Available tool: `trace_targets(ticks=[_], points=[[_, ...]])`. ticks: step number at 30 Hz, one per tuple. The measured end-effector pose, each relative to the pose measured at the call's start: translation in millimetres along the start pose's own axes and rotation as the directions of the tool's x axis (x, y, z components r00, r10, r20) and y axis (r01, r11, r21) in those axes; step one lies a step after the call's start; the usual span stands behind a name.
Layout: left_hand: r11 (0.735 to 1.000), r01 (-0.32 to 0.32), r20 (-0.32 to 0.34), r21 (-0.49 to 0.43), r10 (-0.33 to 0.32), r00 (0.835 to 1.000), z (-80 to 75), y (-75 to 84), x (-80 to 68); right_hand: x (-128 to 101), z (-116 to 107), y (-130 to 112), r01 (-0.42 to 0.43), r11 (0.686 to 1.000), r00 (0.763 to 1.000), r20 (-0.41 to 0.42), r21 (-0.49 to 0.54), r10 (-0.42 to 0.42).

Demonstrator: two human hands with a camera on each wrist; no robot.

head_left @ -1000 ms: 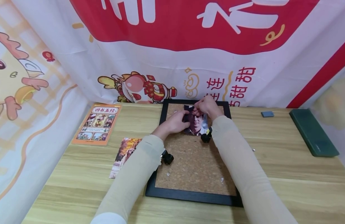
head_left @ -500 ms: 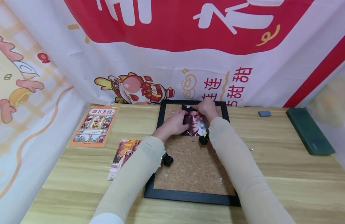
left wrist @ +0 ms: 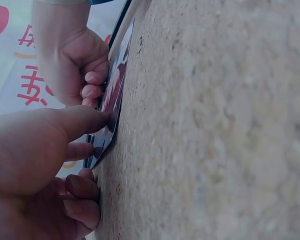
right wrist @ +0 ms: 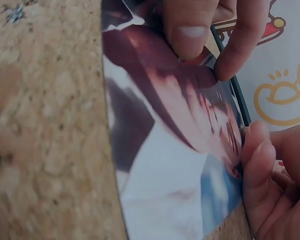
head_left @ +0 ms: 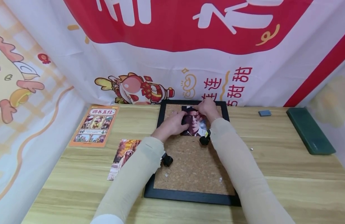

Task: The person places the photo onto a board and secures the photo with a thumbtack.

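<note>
Photo (head_left: pixel 194 123) lies flat under left hand (head_left: pixel 172 123), seemingly pressed.

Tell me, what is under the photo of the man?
The photo lies on the cork board. Both hands' fingers cover parts of it, so any pin there is hidden.

Since a second ago the photo (head_left: pixel 194 124) has shifted slightly up the cork board (head_left: pixel 193 165); both hands keep pressing it.

Both sleeved arms reach toward twelve o'clock; left hand (head_left: pixel 172 123) presses flat, right hand (head_left: pixel 208 107) has curled, pinching fingers.
</note>
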State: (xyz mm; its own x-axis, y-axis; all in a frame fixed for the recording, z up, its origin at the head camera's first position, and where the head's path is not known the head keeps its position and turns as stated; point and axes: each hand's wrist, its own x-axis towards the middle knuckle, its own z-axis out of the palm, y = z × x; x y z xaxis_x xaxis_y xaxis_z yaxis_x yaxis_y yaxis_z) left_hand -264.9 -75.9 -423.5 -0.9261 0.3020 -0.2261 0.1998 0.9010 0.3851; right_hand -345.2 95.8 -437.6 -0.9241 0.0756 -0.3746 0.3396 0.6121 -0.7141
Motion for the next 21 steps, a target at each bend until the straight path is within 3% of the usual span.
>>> trace_targets(ticks=[6, 13, 18, 21], points=[[1.0, 0.002, -0.007, -0.02, -0.003, 1.0, -0.4, -3.3, -0.2, -2, -2, 0, -0.014, 0.992, 0.996, 0.091, 0.125, 0.003], [0.998, -0.032, -0.032, -0.059, 0.03, 0.999, -3.3, -5.0, -1.7, -11, -9, 0, -0.026, 0.978, 0.994, 0.112, 0.205, 0.003], [0.99, -0.093, -0.11, -0.104, 0.082, 0.991, -11.8, -12.0, -9.7, -23, -16, 1, 0.002, 0.961, 0.993, 0.112, 0.278, -0.034], [0.974, -0.146, -0.173, -0.173, 0.116, 0.978, -19.0, -18.2, -17.4, -33, -22, 4, 0.062, 0.957, 0.988, 0.116, 0.284, -0.099]])
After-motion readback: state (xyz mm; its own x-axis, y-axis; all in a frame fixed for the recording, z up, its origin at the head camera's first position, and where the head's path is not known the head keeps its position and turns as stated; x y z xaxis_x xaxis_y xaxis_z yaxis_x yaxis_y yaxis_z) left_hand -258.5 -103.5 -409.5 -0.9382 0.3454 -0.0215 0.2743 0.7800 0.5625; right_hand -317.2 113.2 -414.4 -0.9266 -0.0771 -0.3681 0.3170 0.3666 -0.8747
